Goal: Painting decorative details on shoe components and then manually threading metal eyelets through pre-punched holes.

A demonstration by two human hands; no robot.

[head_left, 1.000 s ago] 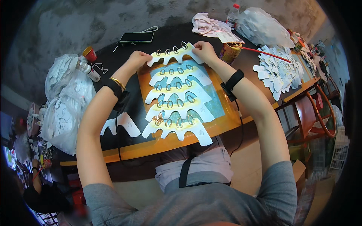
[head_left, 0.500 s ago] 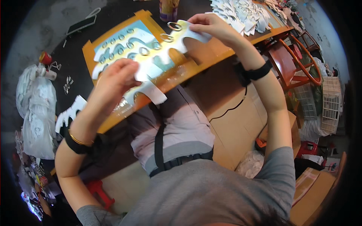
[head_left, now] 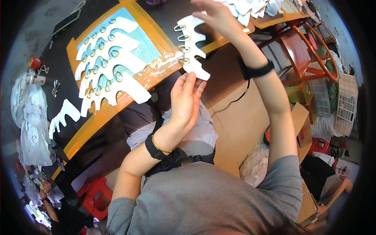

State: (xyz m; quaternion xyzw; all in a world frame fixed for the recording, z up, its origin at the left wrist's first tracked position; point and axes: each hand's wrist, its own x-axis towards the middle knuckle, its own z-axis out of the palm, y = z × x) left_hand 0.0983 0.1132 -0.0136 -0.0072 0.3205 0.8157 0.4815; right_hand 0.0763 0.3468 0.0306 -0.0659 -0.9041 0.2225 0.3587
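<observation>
My left hand [head_left: 185, 98] pinches the lower end of a white scalloped card strip [head_left: 190, 43] between thumb and fingers. Several metal rings [head_left: 183, 49] sit along the strip's left edge. Beside the strip's top end is my right hand [head_left: 214, 17], its thumb and fingers apart; the thumb overlaps or lies close to the card. Left of my hands, several similar white strips with rings [head_left: 117, 58] lie in overlapping rows on a blue sheet [head_left: 149, 43] edged with brown tape.
Another scalloped white piece [head_left: 66, 115] lies near the table's left front. Metal clips [head_left: 55, 88], a red can [head_left: 34, 63] and a plastic bag [head_left: 32, 117] are at the left. White pieces [head_left: 250, 9] pile up at the back right, near a wooden chair [head_left: 293, 58].
My left hand moved right from over the rows to the lower end of the strip. The strip swung from slanting over the rows to nearly upright, and my right hand's fingers spread.
</observation>
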